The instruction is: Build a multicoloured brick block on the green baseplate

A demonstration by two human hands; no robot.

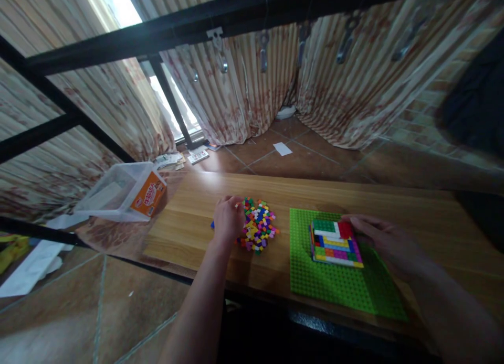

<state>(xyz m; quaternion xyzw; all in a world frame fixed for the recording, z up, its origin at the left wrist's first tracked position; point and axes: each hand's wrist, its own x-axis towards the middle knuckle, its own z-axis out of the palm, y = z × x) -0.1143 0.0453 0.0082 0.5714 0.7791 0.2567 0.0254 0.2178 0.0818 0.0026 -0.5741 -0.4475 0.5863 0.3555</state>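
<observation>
A bright green studded baseplate (326, 285) lies on the wooden table. On it sits a low block of multicoloured toy bricks (334, 250), with green, white, yellow, purple and orange rows on top. My right hand (378, 238) reaches in from the right, fingers closed at a red brick (345, 229) on the far right corner of the block. My left hand (229, 217) is at the left edge of a loose pile of small bricks (260, 225), its fingers curled together. Whatever it may hold is hidden.
The wooden tabletop (181, 217) is long and narrow. To the left stands a clear plastic bin (122, 193) with an orange label. A dark metal frame (244, 25) with hanging clips runs across the top, before patterned curtains (252, 86). White paper (282, 149) lies on the tiled floor.
</observation>
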